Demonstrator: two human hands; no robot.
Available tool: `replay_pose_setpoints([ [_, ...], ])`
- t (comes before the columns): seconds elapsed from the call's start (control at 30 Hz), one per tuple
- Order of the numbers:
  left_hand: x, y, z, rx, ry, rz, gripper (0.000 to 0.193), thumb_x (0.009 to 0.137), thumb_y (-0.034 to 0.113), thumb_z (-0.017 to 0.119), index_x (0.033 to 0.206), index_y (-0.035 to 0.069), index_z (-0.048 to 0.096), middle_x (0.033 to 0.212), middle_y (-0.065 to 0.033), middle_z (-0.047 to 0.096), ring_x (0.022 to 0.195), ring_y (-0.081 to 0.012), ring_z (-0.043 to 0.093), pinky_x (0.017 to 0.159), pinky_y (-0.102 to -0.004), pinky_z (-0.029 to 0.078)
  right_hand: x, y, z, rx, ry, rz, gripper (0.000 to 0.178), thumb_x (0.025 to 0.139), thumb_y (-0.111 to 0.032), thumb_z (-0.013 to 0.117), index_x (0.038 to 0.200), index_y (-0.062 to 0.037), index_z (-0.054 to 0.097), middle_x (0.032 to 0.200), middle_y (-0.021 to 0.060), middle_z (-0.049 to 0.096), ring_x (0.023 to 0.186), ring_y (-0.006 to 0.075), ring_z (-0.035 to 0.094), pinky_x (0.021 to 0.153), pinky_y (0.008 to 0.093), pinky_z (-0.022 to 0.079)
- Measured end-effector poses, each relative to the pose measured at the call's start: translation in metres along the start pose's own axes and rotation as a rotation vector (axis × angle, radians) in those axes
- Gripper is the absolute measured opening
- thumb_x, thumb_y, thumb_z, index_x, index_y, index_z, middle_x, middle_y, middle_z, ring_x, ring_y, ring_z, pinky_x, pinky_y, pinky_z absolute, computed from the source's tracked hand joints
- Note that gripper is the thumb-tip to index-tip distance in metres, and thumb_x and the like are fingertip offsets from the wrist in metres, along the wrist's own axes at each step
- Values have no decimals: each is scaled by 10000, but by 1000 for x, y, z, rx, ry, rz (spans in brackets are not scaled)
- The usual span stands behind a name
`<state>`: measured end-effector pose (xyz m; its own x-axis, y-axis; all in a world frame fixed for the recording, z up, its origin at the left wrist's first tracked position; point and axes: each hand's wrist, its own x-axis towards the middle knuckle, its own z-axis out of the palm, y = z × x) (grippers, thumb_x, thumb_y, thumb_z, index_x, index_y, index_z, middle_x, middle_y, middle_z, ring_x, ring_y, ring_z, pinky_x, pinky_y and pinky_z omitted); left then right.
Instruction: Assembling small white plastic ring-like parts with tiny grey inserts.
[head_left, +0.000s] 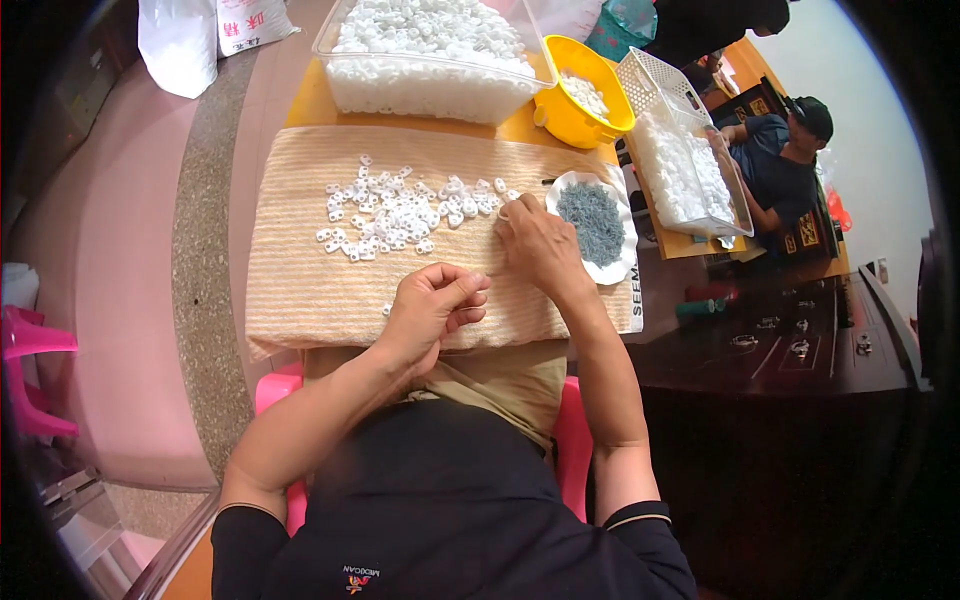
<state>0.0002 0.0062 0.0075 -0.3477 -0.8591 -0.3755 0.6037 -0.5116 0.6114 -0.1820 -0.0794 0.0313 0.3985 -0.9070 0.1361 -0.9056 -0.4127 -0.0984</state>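
Observation:
A loose pile of small white plastic pieces with holes [395,215] lies on the striped beige towel [300,290]. Close to the towel's near edge is my left hand [430,312], thumb and fingers pinched together; whatever they hold is too small or hidden to name. My right hand [543,245] reaches to the right end of the pile with its fingers curled and closed. White pieces lie right at its fingertips, but I cannot see clearly what is between them. Just right of that hand, a white wavy-edged dish [624,262] holds a heap of small grey parts [590,222].
Beyond the towel stand a clear tub [430,95] full of white pieces and a yellow basket [550,115]. A white perforated basket [650,85] and another bin of white pieces [690,180] are at right, beside a seated person [785,165]. A pink stool [35,370] is far left.

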Motion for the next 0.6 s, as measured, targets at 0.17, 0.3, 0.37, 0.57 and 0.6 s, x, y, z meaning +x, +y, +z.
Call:
replay_pose_setpoints([
  [0.17,-2,1,5,-9,18,-1,127,903,148,671,909,28,629,875,-40,658,751,-82,608,686,-228,549,2,4,3,-17,-27,90,185,900,-217,567,932,-36,586,961,146,601,813,373,632,718,462,503],
  [0.3,-1,-1,4,-20,20,7,121,904,144,667,908,30,627,874,-40,657,749,-83,607,688,-231,549,0,2,6,-48,-28,107,190,907,-218,556,922,-32,592,959,151,606,809,381,628,719,463,503],
  [0.37,1,-3,1,-20,20,13,117,906,142,665,906,32,626,876,-40,657,748,-83,607,688,-232,549,-6,4,11,26,-26,70,176,905,-192,562,920,-23,609,915,164,621,794,382,626,709,462,494],
  [0.57,2,-4,1,-51,52,86,120,942,158,613,977,44,611,948,-56,663,767,-98,622,724,-246,560,-32,-28,-9,534,102,-85,88,866,-73,620,926,-9,627,818,173,634,747,352,626,642,403,480],
  [0.6,2,-4,1,-72,51,94,117,942,152,613,979,41,613,932,-48,654,770,-95,615,715,-239,549,-37,-35,-12,533,103,-83,88,866,-73,620,926,-9,627,818,173,634,747,352,626,642,403,480],
])
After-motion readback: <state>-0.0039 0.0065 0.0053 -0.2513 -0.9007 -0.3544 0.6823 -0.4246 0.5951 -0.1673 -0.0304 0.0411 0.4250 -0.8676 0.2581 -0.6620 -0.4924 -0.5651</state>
